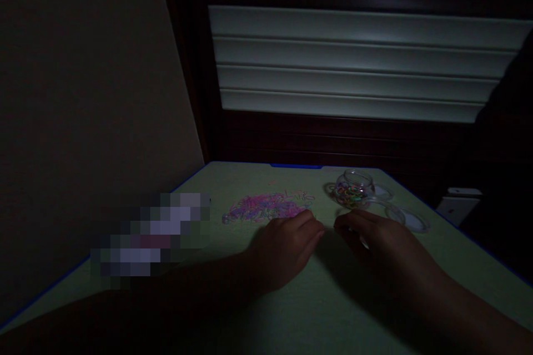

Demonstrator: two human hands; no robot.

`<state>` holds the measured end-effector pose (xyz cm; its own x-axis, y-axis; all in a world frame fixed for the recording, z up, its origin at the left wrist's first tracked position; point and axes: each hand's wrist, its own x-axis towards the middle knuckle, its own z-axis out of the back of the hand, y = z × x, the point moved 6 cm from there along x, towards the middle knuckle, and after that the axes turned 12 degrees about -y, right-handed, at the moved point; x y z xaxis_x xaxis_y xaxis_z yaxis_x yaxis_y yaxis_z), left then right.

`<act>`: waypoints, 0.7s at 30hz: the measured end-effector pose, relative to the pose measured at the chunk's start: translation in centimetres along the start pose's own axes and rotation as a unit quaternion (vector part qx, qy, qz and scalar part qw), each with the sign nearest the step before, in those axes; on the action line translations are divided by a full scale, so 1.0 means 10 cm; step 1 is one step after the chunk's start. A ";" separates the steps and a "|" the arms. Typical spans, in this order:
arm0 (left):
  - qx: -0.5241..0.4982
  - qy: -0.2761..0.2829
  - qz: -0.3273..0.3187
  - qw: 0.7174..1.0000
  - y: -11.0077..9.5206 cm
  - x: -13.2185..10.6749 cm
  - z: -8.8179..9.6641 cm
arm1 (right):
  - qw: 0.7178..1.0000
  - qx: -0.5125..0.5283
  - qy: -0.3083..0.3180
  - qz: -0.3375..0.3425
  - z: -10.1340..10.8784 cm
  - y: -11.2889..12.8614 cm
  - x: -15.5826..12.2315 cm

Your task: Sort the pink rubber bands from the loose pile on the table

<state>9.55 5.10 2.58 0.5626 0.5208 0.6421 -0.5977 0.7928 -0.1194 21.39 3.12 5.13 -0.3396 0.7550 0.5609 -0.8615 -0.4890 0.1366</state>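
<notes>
In a dim room, a person's two bare hands rest low in the centre of the frame on a pale green tabletop [325, 299] edged in blue. The left hand [287, 249] lies knuckles-up, its fingers curled and drawn in, and its fingertips [316, 227] point right. The right hand [377, 238] mirrors it, with its fingertips [339, 224] pointing left. The two sets of tips sit just apart, facing each other.

The light is too poor to tell whether either grip is pinching anything. The fingers look gathered rather than spread, and nothing can be made out between them.

A loose pile of small bands [266, 208], mostly pink and purple, is scattered on the tabletop just above the left hand. Its near edge lies close to that hand's knuckles, up and to the left of the meeting fingertips. No part of the pile can be seen inside either grip.

Right of the pile, above the right hand, a clear round jar [353, 188] stands upright and holds bands of mixed colours. Clear round lids [410, 219] lie flat beside it, toward the right edge of the tabletop.

An item at lower left [150, 238] is blurred beyond telling. A pale slatted blind [353, 61] fills the upper centre and right, with a plain wall [83, 94] at upper left. A white object [458, 205] sits off the tabletop at mid-right.
</notes>
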 end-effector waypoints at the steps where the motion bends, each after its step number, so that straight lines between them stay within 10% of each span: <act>1: -0.001 -0.002 0.001 1.000 0.00 0.00 0.00 | 1.000 -0.003 0.000 0.002 0.00 0.01 0.00; 21: -0.010 -0.003 0.007 1.000 0.02 0.00 -0.02 | 0.943 -0.325 -0.068 0.031 0.32 -0.04 0.05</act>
<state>9.55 5.29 2.38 0.5508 0.5304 0.6445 -0.5944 0.7913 -0.1433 22.75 2.28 8.02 -0.3842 0.6494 0.6563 -0.9057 -0.1271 -0.4044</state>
